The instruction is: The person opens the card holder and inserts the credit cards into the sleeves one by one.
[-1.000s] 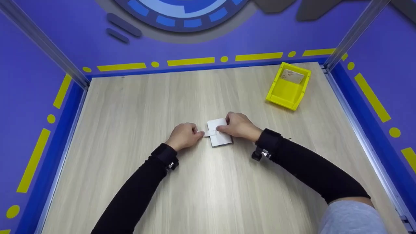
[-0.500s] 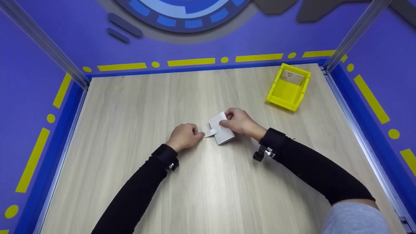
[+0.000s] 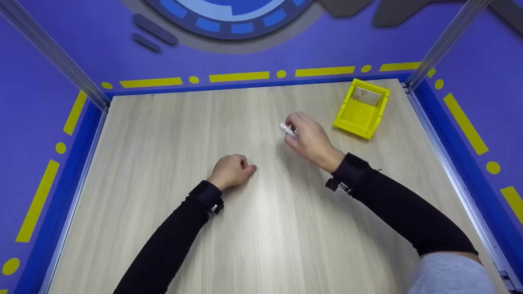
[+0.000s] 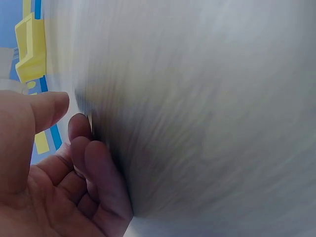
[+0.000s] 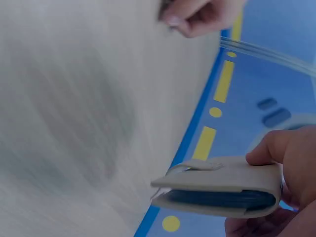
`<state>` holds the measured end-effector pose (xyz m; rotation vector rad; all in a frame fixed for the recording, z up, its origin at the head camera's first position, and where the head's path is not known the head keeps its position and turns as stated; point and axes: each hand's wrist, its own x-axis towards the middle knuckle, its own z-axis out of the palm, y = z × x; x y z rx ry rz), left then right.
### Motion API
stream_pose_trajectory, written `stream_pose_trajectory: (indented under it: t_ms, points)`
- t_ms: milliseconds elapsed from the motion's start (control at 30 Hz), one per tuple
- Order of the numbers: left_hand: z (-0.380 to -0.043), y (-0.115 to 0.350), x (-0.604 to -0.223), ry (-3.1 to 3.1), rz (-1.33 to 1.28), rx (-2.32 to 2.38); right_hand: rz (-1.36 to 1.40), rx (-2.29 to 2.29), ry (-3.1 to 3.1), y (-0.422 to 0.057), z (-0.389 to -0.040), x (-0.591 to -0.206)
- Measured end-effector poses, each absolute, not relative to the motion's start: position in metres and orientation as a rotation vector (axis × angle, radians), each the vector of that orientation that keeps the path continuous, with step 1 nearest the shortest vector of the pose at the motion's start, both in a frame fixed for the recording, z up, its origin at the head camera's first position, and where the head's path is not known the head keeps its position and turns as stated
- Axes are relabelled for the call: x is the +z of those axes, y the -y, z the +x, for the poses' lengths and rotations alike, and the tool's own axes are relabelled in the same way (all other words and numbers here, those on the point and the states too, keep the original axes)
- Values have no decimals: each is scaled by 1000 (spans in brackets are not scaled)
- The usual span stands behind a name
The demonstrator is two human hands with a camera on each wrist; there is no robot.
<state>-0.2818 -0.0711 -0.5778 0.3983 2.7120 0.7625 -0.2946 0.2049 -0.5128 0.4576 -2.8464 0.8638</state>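
My right hand [image 3: 310, 139] is raised above the table and grips a small off-white card holder [image 5: 222, 175] between thumb and fingers. In the right wrist view the card holder is folded over, with a strap [image 5: 200, 166] across its open side and dark bluish sleeves or pages inside. From the head view only its narrow white end [image 3: 288, 130] shows, the rest being covered by the fingers. My left hand [image 3: 232, 170] rests on the table, fingers loosely curled. In the left wrist view its thumb [image 4: 52, 109] stands apart from the fingers, with nothing between them.
A yellow bin [image 3: 340, 123] stands at the back right of the wooden table [image 3: 184, 130], beyond the right hand. A pale card [image 3: 367, 96] with a reddish pattern leans inside its far end. Blue-purple panels [image 3: 245, 61] wall the table's back and sides.
My right hand has lifted the card holder off the table, up and away from the left hand, and tipped it edge-on. The left hand has let go of the strap and stays in place.
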Motion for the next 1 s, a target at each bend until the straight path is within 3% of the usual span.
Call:
stream_pose_trajectory:
  t_ms: [233,433,800,1000]
  points:
    - [-282,71,-580,-2725,408,762,749,431,2942,-186,-280,-548]
    - [-282,70,-580,-2732,394,755,825,318,2908,-168,-271,-562]
    - [-280,70,-579,-2733,404,763,927,503,2931,-168,-267,-565]
    - [-276,69,-576,-2720,403,793,716,720,2984,-190,-274,-545]
